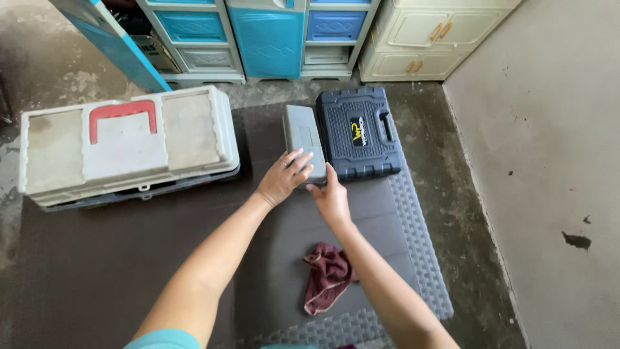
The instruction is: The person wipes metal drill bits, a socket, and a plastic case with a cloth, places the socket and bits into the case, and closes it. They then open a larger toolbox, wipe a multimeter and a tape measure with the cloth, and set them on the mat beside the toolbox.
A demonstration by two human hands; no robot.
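A small grey plastic case (pixel 301 132) lies on the dark foam mat (pixel 129 258), next to a dark blue tool case (pixel 359 132) on its right. My left hand (pixel 282 179) rests on the near left corner of the grey case, fingers spread over its lid. My right hand (pixel 331 197) touches the case's near right corner, thumb up against the edge. Both hands hold the near end of the grey case.
A large grey toolbox with a red handle (pixel 126 143) sits on the mat to the left. A maroon rag (pixel 328 275) lies between my forearms. Blue and cream plastic drawer cabinets (pixel 271 39) line the back. A wall (pixel 549 161) stands on the right.
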